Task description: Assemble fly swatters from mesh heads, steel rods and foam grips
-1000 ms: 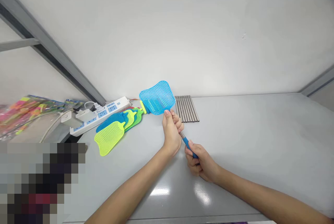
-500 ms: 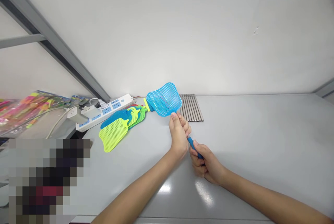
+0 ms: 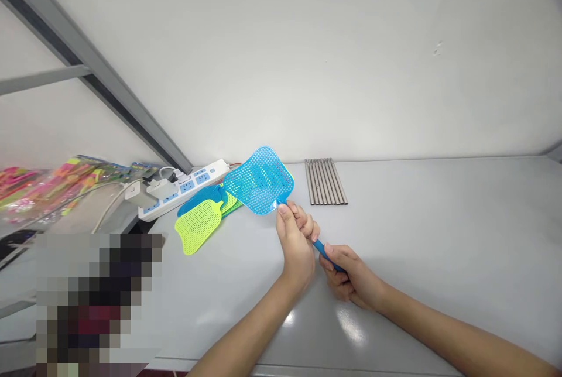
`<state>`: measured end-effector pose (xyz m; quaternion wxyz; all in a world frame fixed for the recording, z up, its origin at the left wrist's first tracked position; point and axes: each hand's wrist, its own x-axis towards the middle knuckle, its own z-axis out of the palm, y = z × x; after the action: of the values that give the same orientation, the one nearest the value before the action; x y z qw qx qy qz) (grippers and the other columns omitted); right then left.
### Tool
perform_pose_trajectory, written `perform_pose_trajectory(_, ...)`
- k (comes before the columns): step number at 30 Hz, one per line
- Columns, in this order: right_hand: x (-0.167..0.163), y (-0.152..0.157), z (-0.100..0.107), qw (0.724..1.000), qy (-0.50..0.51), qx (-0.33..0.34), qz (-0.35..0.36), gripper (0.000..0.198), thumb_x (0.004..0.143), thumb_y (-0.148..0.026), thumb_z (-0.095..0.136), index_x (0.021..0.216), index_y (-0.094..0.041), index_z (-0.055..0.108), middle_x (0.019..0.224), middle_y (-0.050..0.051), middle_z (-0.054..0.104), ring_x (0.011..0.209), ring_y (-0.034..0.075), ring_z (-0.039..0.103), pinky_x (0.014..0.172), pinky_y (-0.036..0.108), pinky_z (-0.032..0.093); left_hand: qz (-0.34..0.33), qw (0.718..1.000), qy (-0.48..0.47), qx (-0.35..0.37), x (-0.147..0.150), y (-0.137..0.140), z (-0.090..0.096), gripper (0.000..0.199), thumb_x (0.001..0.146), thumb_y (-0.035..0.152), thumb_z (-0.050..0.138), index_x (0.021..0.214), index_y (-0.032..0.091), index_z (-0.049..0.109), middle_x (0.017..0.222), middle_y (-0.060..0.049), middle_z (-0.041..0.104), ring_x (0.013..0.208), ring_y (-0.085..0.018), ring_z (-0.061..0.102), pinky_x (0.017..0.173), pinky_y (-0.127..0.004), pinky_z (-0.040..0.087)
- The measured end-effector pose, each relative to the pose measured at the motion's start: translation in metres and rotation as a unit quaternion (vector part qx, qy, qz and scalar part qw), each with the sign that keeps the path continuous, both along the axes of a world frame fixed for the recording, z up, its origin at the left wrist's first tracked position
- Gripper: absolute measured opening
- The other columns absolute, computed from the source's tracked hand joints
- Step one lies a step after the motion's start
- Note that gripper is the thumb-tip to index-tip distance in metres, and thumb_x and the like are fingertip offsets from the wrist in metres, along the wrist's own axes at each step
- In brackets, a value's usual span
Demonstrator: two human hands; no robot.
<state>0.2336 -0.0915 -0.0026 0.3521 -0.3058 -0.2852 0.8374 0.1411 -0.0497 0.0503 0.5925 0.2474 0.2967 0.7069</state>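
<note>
So the person at this grey table [image 3: 430, 242] has both bare hands busy with one swatter, held up in front of the middle of the tabletop. The business end is a blue perforated plastic swatter head [image 3: 259, 181], flared and rounded at the corners, tilted up and off to the left. The left hand [image 3: 298, 239] has its neck, thumb pressed along the base and fingers curled in around it. Whatever joins neck to grip is hidden inside that fist, so can't tell you how they connect.

Just below, the right hand [image 3: 351, 274] is wrapped round a slim blue handle [image 3: 328, 254], thumb lying along the top, fingers closed underneath. The hands are near each other, with a bit of blue handle showing between them.

Behind the raised head, to the left, there's an overlapping pile of loose mesh heads: a yellow-green perforated plastic head [image 3: 198, 226] nearest, plus blue perforated plastic heads [image 3: 199, 196] partly covered. Right beside them runs a long white power strip with blue socket panels [image 3: 218, 170]. On the other side, a neat row of thin silvery metal rods [image 3: 325, 182] lies near the pale wall [image 3: 351, 61]. Far left, some colourful stuff in clear plastic wrap [image 3: 65, 187].
</note>
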Motion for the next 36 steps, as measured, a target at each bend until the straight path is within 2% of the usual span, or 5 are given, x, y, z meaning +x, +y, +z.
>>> perform_pose_trajectory(11,0.003,0.0,0.004,0.999,0.018,0.046,0.02,0.026,0.079,-0.037,0.043,0.067,-0.013,0.047,0.046,-0.008,0.022,0.035,0.001,0.013,0.034,0.017,0.009,-0.047,0.998,-0.046,-0.017,-0.012,-0.004,-0.003,0.023,0.08,0.04,0.04,0.072,0.019,0.044,0.049,0.008,0.024,0.035,-0.004,0.025,0.039,-0.017,0.03)
perform_pose_trajectory(15,0.001,0.0,0.008,0.998,0.005,0.065,-0.011,0.021,0.079,-0.032,0.044,0.077,-0.013,0.051,0.047,-0.007,0.026,0.037,0.003,0.018,0.036,0.018,0.013,-0.073,0.996,-0.051,-0.006,-0.017,0.001,-0.002,0.025,0.082,0.038,0.035,0.075,0.018,0.048,0.049,0.006,0.035,0.039,-0.005,0.035,0.049,-0.022,0.037)
perform_pose_trajectory(20,-0.002,-0.002,0.014,0.996,-0.024,0.077,-0.031,0.022,0.078,-0.033,0.046,0.088,-0.015,0.051,0.048,-0.006,0.029,0.039,0.004,0.019,0.039,0.02,0.015,-0.041,0.999,-0.012,-0.007,-0.024,0.012,-0.002,0.032,0.081,0.041,0.036,0.076,0.015,0.053,0.059,0.002,0.046,0.05,-0.008,0.045,0.061,-0.024,0.04)
perform_pose_trajectory(27,-0.003,-0.001,0.008,0.994,-0.032,0.101,-0.01,0.023,0.079,-0.034,0.046,0.083,-0.012,0.053,0.05,-0.004,0.035,0.038,0.004,0.027,0.039,0.021,0.019,-0.009,0.996,0.09,0.026,-0.027,0.019,-0.003,0.036,0.08,0.042,0.036,0.078,0.013,0.057,0.065,-0.002,0.053,0.055,-0.009,0.048,0.06,-0.023,0.039)
perform_pose_trajectory(36,0.0,-0.004,0.008,0.999,-0.011,0.048,-0.006,0.023,0.079,-0.039,0.044,0.075,-0.016,0.046,0.048,-0.008,0.026,0.035,0.002,0.014,0.033,0.016,0.01,-0.032,0.982,0.184,0.036,-0.023,0.023,-0.017,0.036,0.082,0.042,0.033,0.067,0.016,0.053,0.054,0.001,0.048,0.052,-0.009,0.046,0.053,-0.021,0.038)
